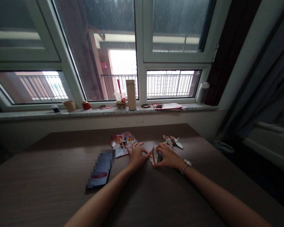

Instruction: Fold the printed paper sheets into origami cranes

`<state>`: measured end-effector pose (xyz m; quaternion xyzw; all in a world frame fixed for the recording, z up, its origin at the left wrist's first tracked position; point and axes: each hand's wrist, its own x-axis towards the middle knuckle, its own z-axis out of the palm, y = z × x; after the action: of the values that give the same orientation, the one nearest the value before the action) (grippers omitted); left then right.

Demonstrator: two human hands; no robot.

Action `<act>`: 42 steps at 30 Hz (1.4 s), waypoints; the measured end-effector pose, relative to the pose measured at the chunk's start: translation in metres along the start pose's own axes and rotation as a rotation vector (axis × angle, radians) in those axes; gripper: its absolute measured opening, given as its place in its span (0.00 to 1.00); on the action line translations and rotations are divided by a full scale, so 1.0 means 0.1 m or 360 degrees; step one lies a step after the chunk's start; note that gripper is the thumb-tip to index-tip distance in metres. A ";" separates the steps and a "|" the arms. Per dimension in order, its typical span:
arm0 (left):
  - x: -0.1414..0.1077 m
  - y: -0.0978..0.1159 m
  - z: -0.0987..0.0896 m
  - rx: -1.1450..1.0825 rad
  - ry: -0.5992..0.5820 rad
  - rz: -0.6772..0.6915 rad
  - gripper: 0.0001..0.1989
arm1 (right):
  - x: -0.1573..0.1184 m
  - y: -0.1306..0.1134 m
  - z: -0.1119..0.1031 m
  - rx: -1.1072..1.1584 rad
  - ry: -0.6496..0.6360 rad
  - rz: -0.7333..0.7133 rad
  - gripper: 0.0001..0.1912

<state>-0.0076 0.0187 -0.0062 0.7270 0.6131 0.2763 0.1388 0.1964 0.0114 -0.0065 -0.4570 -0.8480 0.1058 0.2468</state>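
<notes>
Two bare forearms reach in from the near edge over a matte brown table (49, 189) with a fine wood grain. Between them stands a small folded paper piece (153, 155), glossy, white with red print, creased into a pointed shape, just in front of both hands near the table's middle. The left hand (136, 156) pinches its left edge, fingers curled and thumb close in; the right hand (167, 156) pinches the right edge the same way, knuckles arched, with a pale band (186, 165) at the wrist. Just behind the left hand lies a flat stack of colourful printed sheets (122, 142), shiny and slightly fanned. Behind the right hand, a little apart, sits a finished folded figure (172, 141) of the same paper, all sharp points and wings. Left of the forearms a dark phone (100, 170) lies flat (its screen is blurred out). Along the speckled stone sill (26, 115) beyond the table stand a tall beige cylindrical flask (131, 94), a clear plastic cup (120, 95) with a red straw, a small brown cup (69, 106), a short red pot (86, 105) and a pale jug (202, 93) at the far right, with a flat red-and-white leaflet (168, 106) between. White window frames rise above, railings showing through the glass.
</notes>
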 end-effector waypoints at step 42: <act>-0.05 0.05 0.01 -0.0078 -0.0085 0.0193 0.05 | 0.17 0.18 0.25 0.0660 0.0577 0.0042 0.09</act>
<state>-0.0039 0.0131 -0.0055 0.7664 0.5570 0.2795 0.1559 0.1886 0.0364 -0.0301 -0.4191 -0.7442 0.1969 0.4814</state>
